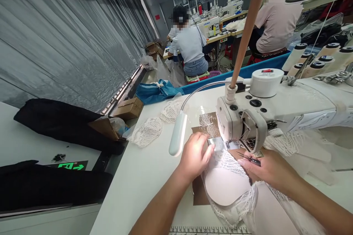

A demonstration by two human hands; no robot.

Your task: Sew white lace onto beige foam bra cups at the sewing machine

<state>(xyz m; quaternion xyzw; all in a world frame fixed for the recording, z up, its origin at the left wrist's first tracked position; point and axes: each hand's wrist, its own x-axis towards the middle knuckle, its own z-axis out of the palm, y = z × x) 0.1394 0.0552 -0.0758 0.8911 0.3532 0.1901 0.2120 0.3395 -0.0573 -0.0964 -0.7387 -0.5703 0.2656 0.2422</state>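
A cream bra cup (pixel 227 185) covered in white lace lies on the sewing machine bed, its upper lace edge close to the needle area. My left hand (pixel 195 154) is on the left side of that edge, fingers bent and thumb pressed on the lace. To the right, my right hand (pixel 267 167) is closed around dark thread snips (pixel 249 159), their tips pointing left over the cloth. The white sewing machine (pixel 230 117) stands just beyond both hands, and its head hides part of the stitching spot.
Two loose lace pieces (pixel 146 132) lie at the table's left. A lamp (pixel 178 134) on a bent neck hangs left of the machine. More lace (pixel 286 141) lies at right, below thread cones (pixel 317 67). A ruler strip (pixel 205 230) marks the front. Other people (pixel 190 44) sit farther back.
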